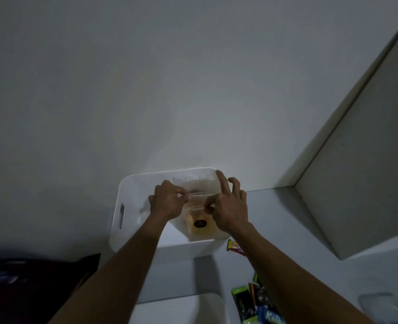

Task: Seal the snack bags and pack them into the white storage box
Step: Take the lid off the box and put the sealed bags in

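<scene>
A clear plastic snack bag (pixel 199 224) with a yellow snack and a dark round piece inside hangs over the white storage box (pixel 123 190). My left hand (pixel 167 202) pinches the bag's top strip at its left end. At the right end, thumb and a finger of my right hand (pixel 228 206) pinch the strip, while its other fingers are spread upward. Another clear bag (pixel 193 180) lies at the far side inside the box.
Snack packets lie on the white surface at the right: a yellow-and-purple one (pixel 235 247) beside the box, green and blue ones (pixel 251 305) nearer me. A clear empty bag (pixel 380 307) lies far right. A white panel (pixel 366 160) stands at the right; dark cloth (pixel 29 288) at left.
</scene>
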Demonstrator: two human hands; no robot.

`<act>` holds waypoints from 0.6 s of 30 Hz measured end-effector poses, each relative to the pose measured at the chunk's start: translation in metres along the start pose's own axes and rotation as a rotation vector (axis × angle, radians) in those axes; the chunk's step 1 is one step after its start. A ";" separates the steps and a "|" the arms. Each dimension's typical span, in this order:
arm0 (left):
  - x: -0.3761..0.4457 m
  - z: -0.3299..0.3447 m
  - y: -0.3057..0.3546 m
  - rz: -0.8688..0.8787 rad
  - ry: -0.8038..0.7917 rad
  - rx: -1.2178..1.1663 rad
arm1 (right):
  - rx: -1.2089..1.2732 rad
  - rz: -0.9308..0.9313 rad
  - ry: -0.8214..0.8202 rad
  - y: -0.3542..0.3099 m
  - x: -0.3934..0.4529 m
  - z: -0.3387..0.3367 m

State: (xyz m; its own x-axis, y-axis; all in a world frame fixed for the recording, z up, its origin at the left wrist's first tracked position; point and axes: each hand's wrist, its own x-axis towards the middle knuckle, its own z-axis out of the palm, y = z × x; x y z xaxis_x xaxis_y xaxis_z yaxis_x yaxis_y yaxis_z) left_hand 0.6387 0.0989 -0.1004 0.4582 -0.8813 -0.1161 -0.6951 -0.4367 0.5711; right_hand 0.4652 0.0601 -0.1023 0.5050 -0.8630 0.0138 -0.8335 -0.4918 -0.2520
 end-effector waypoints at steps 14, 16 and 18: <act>0.029 0.051 -0.024 -0.058 -0.017 -0.083 | -0.003 0.052 -0.069 0.022 0.042 0.045; 0.029 0.050 -0.025 -0.030 -0.005 -0.108 | 0.016 0.045 -0.086 0.023 0.044 0.045; 0.027 0.046 -0.023 -0.001 0.023 -0.143 | 0.042 0.037 -0.097 0.023 0.042 0.042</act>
State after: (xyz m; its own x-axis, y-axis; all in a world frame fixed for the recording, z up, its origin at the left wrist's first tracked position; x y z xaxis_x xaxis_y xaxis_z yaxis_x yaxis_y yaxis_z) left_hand 0.6420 0.0772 -0.1538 0.4726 -0.8757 -0.0987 -0.6094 -0.4057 0.6812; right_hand 0.4767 0.0172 -0.1485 0.4952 -0.8642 -0.0890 -0.8428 -0.4530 -0.2906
